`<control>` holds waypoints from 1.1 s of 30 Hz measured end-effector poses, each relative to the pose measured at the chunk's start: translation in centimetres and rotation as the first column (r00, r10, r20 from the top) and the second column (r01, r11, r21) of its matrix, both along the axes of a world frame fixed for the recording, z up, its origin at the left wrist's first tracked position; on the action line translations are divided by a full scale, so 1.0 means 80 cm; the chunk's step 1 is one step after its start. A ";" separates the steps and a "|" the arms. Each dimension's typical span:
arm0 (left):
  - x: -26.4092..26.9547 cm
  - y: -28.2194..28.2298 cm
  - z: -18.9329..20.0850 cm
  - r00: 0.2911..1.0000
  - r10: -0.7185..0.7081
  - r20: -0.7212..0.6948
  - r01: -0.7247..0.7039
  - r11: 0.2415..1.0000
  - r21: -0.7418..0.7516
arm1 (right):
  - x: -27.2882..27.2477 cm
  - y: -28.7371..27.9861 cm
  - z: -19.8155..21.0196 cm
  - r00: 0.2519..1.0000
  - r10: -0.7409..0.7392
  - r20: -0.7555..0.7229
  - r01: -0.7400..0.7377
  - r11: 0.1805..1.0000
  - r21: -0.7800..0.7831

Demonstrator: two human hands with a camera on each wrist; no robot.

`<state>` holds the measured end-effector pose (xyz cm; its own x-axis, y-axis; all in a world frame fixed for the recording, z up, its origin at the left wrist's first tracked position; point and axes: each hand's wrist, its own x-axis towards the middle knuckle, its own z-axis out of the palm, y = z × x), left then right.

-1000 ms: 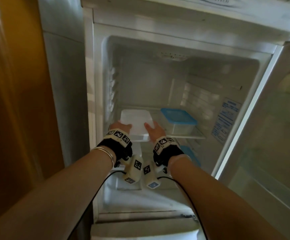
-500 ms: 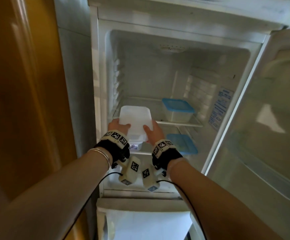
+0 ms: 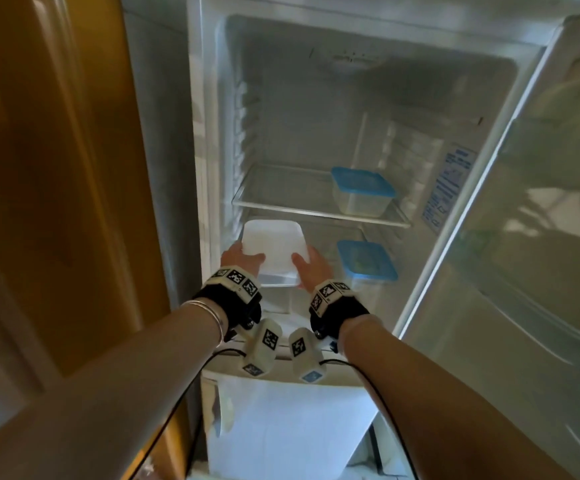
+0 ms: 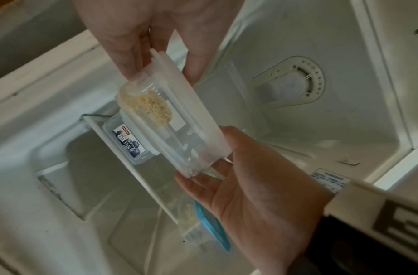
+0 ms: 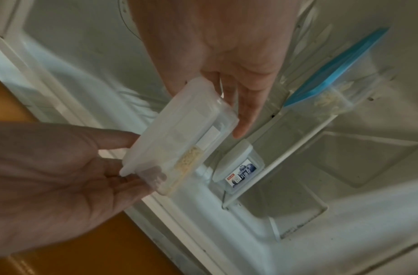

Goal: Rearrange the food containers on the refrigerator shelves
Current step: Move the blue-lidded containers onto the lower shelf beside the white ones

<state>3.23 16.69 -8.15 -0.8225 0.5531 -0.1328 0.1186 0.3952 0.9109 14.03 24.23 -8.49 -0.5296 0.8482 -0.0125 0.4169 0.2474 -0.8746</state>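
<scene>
1. In transit: white-lidded clear plastic container (image 3: 272, 249) with pale food, held between left hand (image 3: 238, 258) and right hand (image 3: 311, 268), fingers curled round its ends, just below the upper glass shelf (image 3: 281, 202).
2. Shelved: blue-lidded clear tub (image 3: 363, 190) above; second blue-lidded tub (image 3: 366, 259) and small labelled clear box (image 4: 129, 144) apparently on the lower level.
3. Progress: container unplaced; final arrangement pending.
4. Change: a second earlier it sat at upper-shelf height; now lowered.

The held container (image 3: 272, 249) sits between the left hand (image 3: 239, 259) and right hand (image 3: 312, 268), at the left, below the upper shelf (image 3: 281, 202). A lidded container (image 3: 363, 195) stands on that shelf's right. Another lidded container (image 3: 366, 259) lies right on the lower shelf; a small labelled container (image 4: 130, 144) sits beneath the held one.
</scene>
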 end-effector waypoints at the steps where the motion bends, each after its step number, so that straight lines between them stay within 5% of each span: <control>1: -0.006 0.006 -0.005 1.000 0.001 0.005 -0.001 1.000 -0.004 | -0.005 0.006 -0.003 1.000 -0.003 0.021 0.003 1.000 0.004; 14: -0.109 0.101 -0.032 0.992 -0.117 0.039 0.117 0.993 0.007 | -0.100 0.086 -0.028 0.985 -0.047 0.165 0.058 0.996 -0.062; 33: -0.154 0.184 -0.064 0.997 0.057 0.052 -0.061 0.995 0.077 | -0.156 0.163 -0.046 0.979 0.023 0.200 0.011 0.986 -0.167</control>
<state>-9.11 31.42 -13.26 -0.8473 0.5143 -0.1322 0.0516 0.3274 0.9435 1.58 37.29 -12.19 -0.5070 0.8218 -0.2599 0.5871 0.1086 -0.8022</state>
